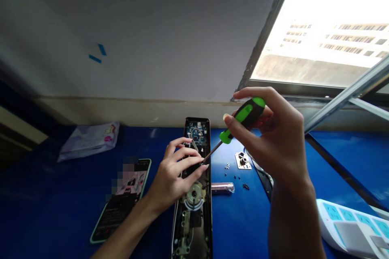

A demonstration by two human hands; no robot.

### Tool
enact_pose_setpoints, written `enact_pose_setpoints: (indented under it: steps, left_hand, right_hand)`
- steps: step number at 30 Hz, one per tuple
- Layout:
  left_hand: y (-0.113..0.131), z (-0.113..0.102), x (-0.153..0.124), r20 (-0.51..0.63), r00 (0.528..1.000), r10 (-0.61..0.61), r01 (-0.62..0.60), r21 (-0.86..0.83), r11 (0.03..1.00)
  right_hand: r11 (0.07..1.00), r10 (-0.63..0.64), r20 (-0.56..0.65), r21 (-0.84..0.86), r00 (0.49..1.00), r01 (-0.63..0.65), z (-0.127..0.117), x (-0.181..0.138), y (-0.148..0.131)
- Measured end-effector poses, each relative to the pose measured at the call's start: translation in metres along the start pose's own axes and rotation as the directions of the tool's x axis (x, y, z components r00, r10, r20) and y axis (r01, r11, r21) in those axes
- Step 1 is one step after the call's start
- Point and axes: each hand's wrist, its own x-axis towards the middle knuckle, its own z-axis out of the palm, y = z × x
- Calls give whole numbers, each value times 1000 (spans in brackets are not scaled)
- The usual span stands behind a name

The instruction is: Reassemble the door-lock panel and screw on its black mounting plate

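Your right hand [275, 139] has the green-and-black screwdriver [245, 114] gripped, angled down at that opened-up device [195, 204] on the blue surface [238, 222]. Left hand [179, 168]'s by the tip, can't tell if it's pinching anything.

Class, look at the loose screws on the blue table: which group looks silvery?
The silvery screws are the cluster just left of the metal plate; the other screws, lower in the picture, look black.

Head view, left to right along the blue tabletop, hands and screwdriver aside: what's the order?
Phone → opened device → shiny pink cylinder → metal plate → power strip.
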Motion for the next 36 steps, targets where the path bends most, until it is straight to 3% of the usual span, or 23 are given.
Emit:
enact_pose_setpoints:
  steps: [16, 22, 36]
  left_hand:
    - [3, -1, -10, -74, 995, -71, 70, -20, 997]
    - [2, -4, -12, -31, 987, -155, 154, -45, 987]
    - [-4, -11, -14, 109, 989, -98, 100, -15, 995]
  right_hand:
    - [995, -13, 66, 96, 998, 7, 6, -4, 1]
    - [994, -15, 57, 106, 998, 9, 6, -4, 0]
    - [984, -116, 227, 157, 967, 82, 9, -7, 6]
